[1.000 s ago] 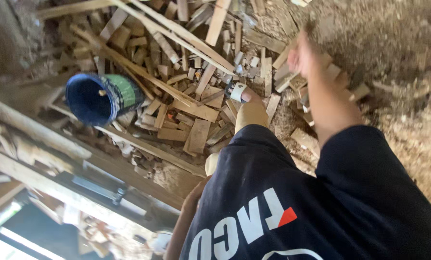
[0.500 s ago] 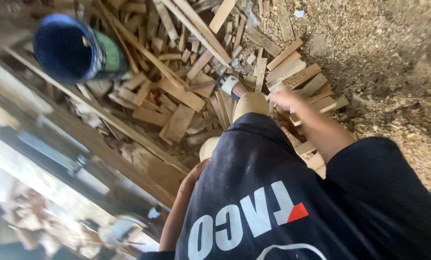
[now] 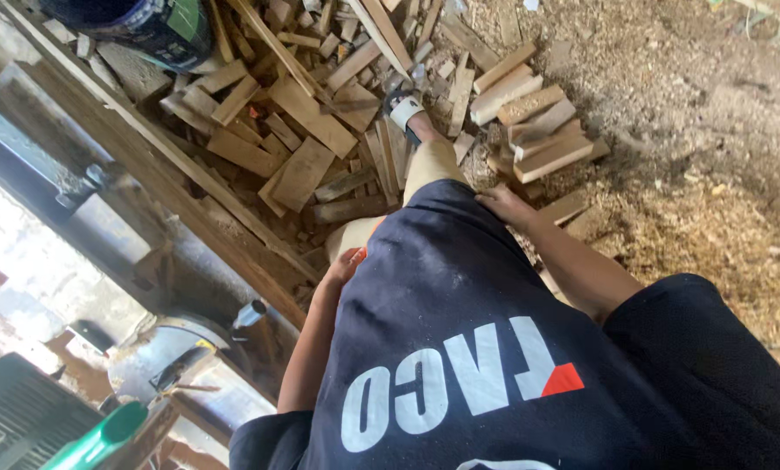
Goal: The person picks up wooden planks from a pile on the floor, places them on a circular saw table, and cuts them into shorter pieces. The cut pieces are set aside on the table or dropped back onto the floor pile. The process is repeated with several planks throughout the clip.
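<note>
Looking straight down, the head view shows the person's dark navy T-shirt [image 3: 494, 348] filling the lower half of the frame, with both bare arms hanging at its sides. The left hand [image 3: 345, 264] rests against the edge of the shirt near the tan trouser leg [image 3: 432, 161], fingers loosely curled and holding nothing. The right hand [image 3: 505, 205] hangs open and relaxed at the other side of the shirt, empty, just above short wooden offcuts [image 3: 542, 139] that lie on the sawdust-covered ground [image 3: 712, 174]. Those cut blocks sit near the hand but apart from it, stacked loosely beside the foot. Past the knee, a sandalled foot [image 3: 405, 110] stands among a wider pile of scrap wood pieces [image 3: 299, 148], flat boards and thin strips lying at all angles. A long wooden beam [image 3: 164, 157] runs diagonally along the left edge of the pile. At the top left, a dark blue bucket [image 3: 137, 22] with a green label lies partly cut off by the frame. Bottom left, a green plastic handle [image 3: 103, 439] pokes in.
</note>
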A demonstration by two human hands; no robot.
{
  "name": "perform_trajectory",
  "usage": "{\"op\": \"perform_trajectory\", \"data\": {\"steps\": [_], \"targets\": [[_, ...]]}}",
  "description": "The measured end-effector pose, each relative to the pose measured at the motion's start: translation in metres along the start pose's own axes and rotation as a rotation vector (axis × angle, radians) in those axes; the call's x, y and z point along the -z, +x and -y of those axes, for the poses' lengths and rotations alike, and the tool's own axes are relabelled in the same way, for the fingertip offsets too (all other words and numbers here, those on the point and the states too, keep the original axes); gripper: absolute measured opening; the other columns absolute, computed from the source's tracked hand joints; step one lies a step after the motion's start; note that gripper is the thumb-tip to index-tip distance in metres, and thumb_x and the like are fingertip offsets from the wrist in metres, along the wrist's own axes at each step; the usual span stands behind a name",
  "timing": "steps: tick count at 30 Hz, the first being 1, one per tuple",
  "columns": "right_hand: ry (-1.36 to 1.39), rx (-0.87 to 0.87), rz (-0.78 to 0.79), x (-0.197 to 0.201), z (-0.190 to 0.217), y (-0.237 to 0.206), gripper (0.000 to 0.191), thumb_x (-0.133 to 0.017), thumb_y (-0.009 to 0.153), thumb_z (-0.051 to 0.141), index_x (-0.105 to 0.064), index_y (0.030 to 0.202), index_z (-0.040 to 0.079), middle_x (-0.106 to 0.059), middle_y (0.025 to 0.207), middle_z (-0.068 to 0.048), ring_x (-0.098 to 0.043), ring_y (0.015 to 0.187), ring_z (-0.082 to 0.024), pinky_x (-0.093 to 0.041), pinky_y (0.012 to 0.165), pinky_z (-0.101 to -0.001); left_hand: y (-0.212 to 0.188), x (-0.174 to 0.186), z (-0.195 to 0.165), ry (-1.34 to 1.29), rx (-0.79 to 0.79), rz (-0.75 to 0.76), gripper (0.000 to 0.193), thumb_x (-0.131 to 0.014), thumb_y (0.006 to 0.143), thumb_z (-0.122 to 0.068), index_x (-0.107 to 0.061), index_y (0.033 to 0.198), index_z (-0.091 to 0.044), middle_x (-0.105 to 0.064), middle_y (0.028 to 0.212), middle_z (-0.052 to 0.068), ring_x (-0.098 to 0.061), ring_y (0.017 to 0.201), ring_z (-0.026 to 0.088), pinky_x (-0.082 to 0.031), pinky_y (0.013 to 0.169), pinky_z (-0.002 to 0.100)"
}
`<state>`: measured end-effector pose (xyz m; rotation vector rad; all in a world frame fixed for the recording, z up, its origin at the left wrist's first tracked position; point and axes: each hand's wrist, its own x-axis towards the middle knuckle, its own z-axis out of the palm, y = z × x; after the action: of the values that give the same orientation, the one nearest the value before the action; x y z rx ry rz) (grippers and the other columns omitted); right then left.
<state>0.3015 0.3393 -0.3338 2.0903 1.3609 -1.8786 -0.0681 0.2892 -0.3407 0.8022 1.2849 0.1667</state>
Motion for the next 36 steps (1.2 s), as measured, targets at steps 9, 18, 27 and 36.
{"op": "perform_trajectory", "data": {"steps": [9,18,27,36], "targets": [[0.113,-0.151,0.011,0.025,-0.038,0.015,0.032,-0.060,0.103,0.032,-0.068,0.115,0.003,-0.065,0.092,-0.011,-0.064,0.071,-0.020,-0.054,0.059,-0.0379,-0.020,-0.021,0.044,-0.372,0.148,-0.177,0.045,-0.063,0.103,-0.039,-0.074,0.117,0.001,-0.075,0.104,0.006,-0.066,0.095,0.015,-0.054,0.088,0.032],[-0.239,0.168,0.232,0.079,0.060,0.123,0.020,-0.059,0.100,0.022,-0.068,0.111,0.008,-0.068,0.094,0.002,-0.065,0.069,-0.012,-0.056,0.048,-0.0321,0.012,-0.044,0.031,-0.750,0.103,-0.438,0.061,-0.059,0.102,-0.040,-0.059,0.143,0.005,-0.066,0.136,0.017,-0.059,0.122,0.022,-0.049,0.102,0.035],[-0.137,-0.042,0.131,0.160,0.165,0.216,0.022,-0.062,0.101,0.029,-0.065,0.118,0.014,-0.068,0.092,0.000,-0.067,0.073,-0.011,-0.053,0.056,-0.0275,0.035,-0.073,-0.005,-0.540,0.285,-0.684,0.074,-0.057,0.101,-0.049,-0.040,0.152,0.003,-0.051,0.154,0.021,-0.045,0.147,0.028,-0.037,0.118,0.035],[-0.243,-0.128,0.251,0.093,0.149,0.168,0.026,-0.066,0.097,0.026,-0.069,0.117,0.010,-0.069,0.097,-0.007,-0.065,0.079,-0.019,-0.051,0.063,-0.0350,0.018,-0.093,0.001,-0.868,0.131,-0.644,0.051,-0.059,0.102,-0.037,-0.062,0.139,-0.003,-0.071,0.125,0.005,-0.064,0.111,0.014,-0.052,0.094,0.029]]}}
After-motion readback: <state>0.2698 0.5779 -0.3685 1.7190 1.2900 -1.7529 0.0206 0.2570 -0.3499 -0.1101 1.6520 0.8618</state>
